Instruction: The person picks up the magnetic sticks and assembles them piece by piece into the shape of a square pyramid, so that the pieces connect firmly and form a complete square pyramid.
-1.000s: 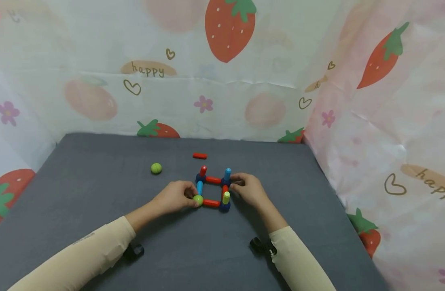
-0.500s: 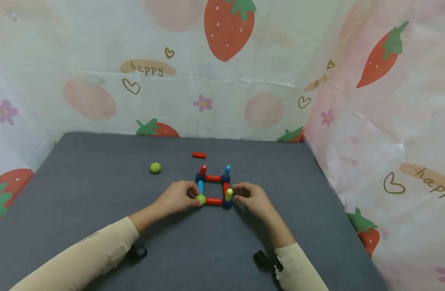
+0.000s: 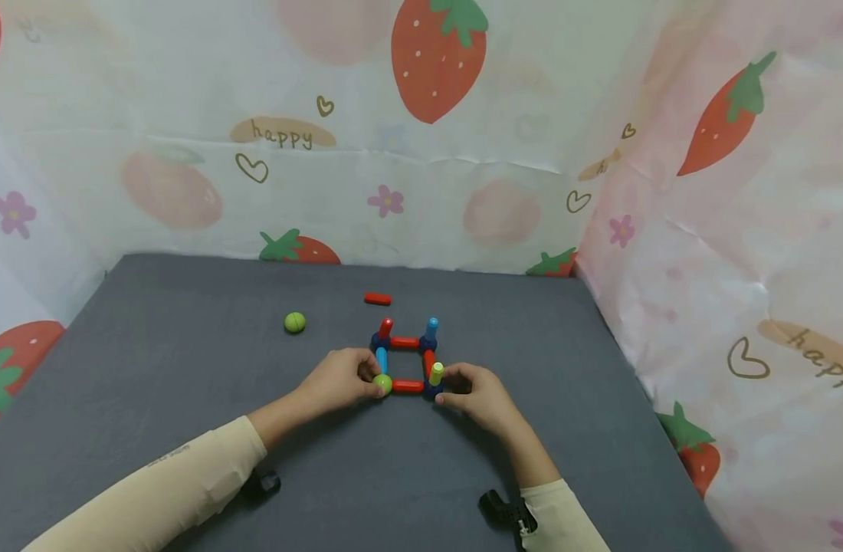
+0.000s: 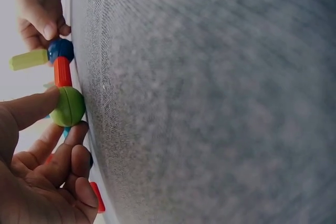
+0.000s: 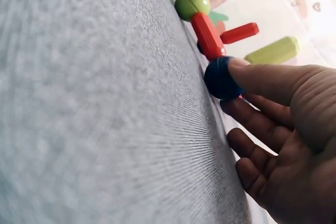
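Note:
A square frame of rods and balls lies on the grey table. My left hand pinches the green ball at its near left corner between thumb and fingers. At the near right corner, my right hand has thumb and fingers on the dark blue ball, from which a yellow-green rod stands up. A red rod joins these two balls. Dark blue balls form the far corners, bearing an upright red rod and an upright blue rod. A light blue rod makes the left side.
Apart from the frame, a loose green ball lies to the far left and a loose red rod behind it. The grey table ends at a strawberry-printed cloth at the back and sides.
My right hand has come nearer along the right side, from the far right ball to the near right one. The frame's near side has shifted slightly right, my left hand staying on the green ball.

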Tool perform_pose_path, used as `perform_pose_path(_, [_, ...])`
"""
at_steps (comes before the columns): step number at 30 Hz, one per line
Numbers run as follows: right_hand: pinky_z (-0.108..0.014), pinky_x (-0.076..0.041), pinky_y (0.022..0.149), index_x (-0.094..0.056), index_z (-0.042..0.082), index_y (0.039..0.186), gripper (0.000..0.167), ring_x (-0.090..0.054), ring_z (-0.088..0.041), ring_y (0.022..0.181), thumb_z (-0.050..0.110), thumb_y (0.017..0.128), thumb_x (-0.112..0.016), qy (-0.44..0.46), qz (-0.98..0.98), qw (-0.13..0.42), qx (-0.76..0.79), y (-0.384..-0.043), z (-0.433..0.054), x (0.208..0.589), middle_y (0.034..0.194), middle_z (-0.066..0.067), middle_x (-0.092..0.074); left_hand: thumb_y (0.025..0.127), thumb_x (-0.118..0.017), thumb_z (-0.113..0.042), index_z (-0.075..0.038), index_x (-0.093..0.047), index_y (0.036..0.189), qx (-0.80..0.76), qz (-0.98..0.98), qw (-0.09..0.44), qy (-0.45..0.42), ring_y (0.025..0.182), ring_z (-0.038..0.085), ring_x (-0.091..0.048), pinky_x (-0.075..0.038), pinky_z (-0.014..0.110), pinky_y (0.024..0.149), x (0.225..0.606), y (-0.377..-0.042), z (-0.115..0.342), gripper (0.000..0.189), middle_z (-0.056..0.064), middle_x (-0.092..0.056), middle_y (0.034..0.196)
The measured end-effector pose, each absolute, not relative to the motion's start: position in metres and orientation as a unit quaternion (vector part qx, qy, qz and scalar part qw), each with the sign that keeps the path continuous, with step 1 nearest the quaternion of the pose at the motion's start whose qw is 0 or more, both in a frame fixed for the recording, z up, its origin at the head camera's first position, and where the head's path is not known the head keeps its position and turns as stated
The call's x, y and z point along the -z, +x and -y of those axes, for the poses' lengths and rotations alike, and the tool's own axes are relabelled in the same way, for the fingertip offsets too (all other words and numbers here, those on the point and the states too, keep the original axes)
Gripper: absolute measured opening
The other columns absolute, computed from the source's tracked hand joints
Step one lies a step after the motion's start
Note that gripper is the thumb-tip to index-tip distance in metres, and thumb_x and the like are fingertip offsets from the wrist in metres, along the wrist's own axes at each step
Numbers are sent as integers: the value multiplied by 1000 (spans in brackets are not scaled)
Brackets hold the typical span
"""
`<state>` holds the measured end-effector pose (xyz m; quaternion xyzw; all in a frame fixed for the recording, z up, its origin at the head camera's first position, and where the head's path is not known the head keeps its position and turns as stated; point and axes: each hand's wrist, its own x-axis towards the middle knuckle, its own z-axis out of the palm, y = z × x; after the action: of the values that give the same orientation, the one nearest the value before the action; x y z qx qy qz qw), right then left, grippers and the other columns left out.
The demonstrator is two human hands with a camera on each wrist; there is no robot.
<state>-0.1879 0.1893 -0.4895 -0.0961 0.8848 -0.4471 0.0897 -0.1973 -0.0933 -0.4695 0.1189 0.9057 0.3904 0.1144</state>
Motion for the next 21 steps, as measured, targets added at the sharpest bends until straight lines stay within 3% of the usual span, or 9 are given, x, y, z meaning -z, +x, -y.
perform_pose_path(21, [-41, -54, 88, -74, 21, 110, 30, -65, -14, 98, 29, 84, -87, -83, -900, 64, 424, -186, -188, 495, 108, 3, -72, 84, -86, -22, -18, -71, 95, -386, -907, 112, 124, 78, 10, -62, -52, 29, 67, 469, -196, 90, 20, -7, -70, 87])
